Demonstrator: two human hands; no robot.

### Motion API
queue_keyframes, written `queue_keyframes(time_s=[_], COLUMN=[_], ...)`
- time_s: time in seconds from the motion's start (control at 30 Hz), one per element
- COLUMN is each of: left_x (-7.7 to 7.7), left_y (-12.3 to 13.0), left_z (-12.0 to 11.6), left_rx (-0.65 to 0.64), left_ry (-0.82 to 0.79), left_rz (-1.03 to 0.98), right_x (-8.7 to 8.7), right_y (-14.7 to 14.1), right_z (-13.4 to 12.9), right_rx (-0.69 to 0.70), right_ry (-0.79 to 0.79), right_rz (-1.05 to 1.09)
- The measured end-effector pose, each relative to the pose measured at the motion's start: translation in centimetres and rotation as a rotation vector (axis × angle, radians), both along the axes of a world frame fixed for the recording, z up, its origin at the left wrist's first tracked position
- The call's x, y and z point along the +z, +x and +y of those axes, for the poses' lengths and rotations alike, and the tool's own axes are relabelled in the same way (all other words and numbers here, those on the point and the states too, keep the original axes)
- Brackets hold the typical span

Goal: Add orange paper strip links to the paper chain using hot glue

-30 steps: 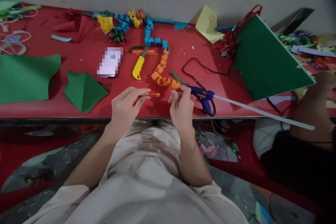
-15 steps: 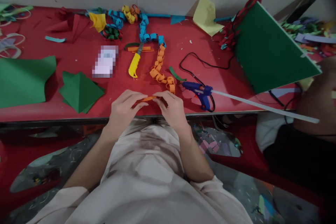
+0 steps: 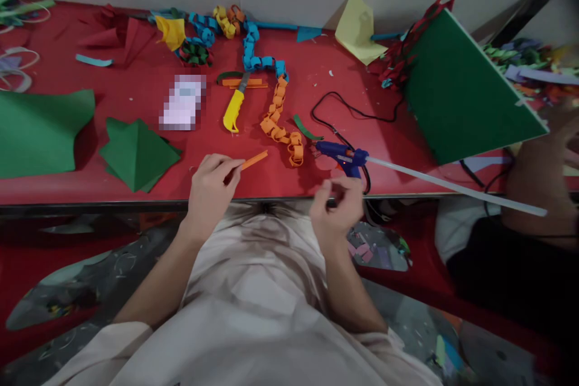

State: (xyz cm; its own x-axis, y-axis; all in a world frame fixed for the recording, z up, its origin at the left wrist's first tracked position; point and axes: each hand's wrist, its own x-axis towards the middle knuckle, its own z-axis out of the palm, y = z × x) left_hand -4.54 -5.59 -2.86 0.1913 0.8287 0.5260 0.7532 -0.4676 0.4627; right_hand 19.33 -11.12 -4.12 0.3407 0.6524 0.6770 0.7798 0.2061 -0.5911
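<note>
Between the thumb and fingers of my left hand [image 3: 212, 187] is one end of an orange paper strip [image 3: 256, 160], its free end pointing right over the red table. My right hand [image 3: 339, 208] is at the table's front edge, just below the handle of a blue hot glue gun [image 3: 339, 151]. Its fingers are curled loosely, the thumb apart from them, and nothing shows in them. A long white glue stick [image 3: 434, 178] sticks out of the gun's back. An orange and blue paper chain [image 3: 274, 111] ends beyond the strip.
A yellow-handled cutter [image 3: 233, 111] rests by more orange strips [image 3: 244, 82]. Folded green paper [image 3: 138, 154] and a blurred-out pale rectangle [image 3: 183, 102] lie to the left. A green board [image 3: 470, 90] leans at right, near another person's arm [image 3: 538, 187]. The gun's black cord [image 3: 362, 111] loops behind it.
My right hand has let go of the orange strip and moved right and nearer, to the glue gun's handle. My left hand still holds the strip, now tilted up to the right.
</note>
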Motion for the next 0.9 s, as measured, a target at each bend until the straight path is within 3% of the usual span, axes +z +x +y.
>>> queue_keyframes(time_s=[0.07, 0.13, 0.23, 0.33, 0.5, 0.63, 0.77, 0.9], left_x=[-0.3, -0.4, -0.2, 0.1, 0.3, 0.0, -0.4, -0.6], left_y=[0.5, 0.9, 1.1, 1.0, 0.2, 0.1, 0.2, 0.3], left_z=[0.1, 0.1, 0.1, -0.1, -0.6, -0.6, -0.5, -0.5], left_rx=[0.022, 0.043, 0.034, -0.039, -0.14, -0.13, -0.141, -0.14], left_ry=[-0.019, -0.041, -0.056, -0.09, -0.162, -0.213, -0.183, -0.168], left_rz=[0.039, 0.058, 0.051, 0.038, -0.056, -0.112, -0.123, -0.119], right_x=[0.2, 0.7, 1.3, 2.1, 5.2, 7.2, 6.5, 5.2], right_y=[2.7, 5.4, 8.1, 8.9, 6.8, 3.2, 0.8, 0.0], right_z=[-0.5, 0.3, 2.5, 3.5, 0.7, 0.4, 2.7, 4.3], right_rx=[-0.178, -0.2, 0.041, 0.184, 0.166, 0.32, 0.334, 0.3], right_ry=[-0.042, -0.154, -0.403, -0.475, -0.361, -0.488, -0.642, -0.676], right_rz=[-0.01, -0.056, -0.173, -0.209, -0.183, -0.286, -0.334, -0.393])
